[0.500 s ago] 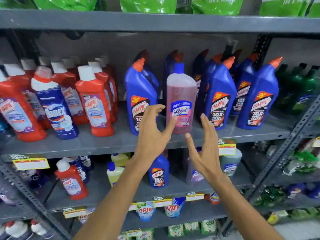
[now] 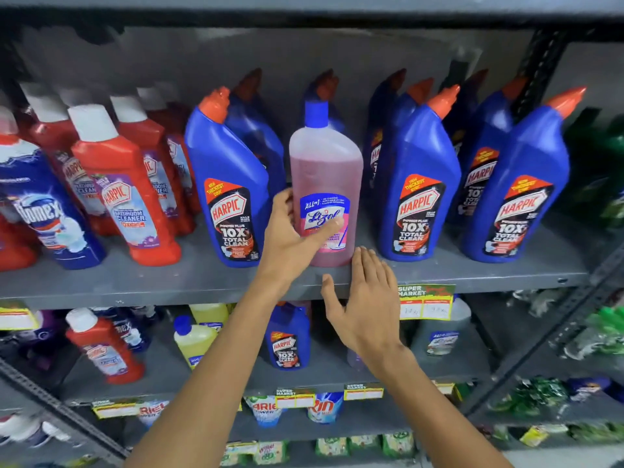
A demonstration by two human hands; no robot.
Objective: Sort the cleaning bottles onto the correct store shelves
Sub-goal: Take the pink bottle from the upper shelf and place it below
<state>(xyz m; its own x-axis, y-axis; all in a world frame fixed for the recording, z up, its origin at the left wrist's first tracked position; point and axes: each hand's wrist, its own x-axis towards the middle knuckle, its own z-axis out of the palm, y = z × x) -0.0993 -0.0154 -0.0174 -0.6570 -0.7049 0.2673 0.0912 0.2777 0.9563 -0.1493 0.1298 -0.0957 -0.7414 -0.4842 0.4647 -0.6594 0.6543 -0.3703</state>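
From the head view, the pink Lizol bottle [image 2: 326, 184] stands upright on the middle shelf [image 2: 152, 282], wedged between blue Harpic bottles [image 2: 228, 194] on either side; it looks like the odd one out in that row. Your left hand [image 2: 292, 231] is wrapping its lower left side, thumb lying across the label, though the fingers behind are hidden, so I cannot tell whether the grip is fully closed. Your right hand [image 2: 366, 305] is spread flat and empty, just below and right of the base, over the shelf edge. Close the left hand firmly around the waist, bring the right palm to the right side or under the base, then lift straight up and draw it out toward you so the leaning neighbours do not topple. A similar yellow bottle [image 2: 194, 339] sits on the shelf below, likely its proper home
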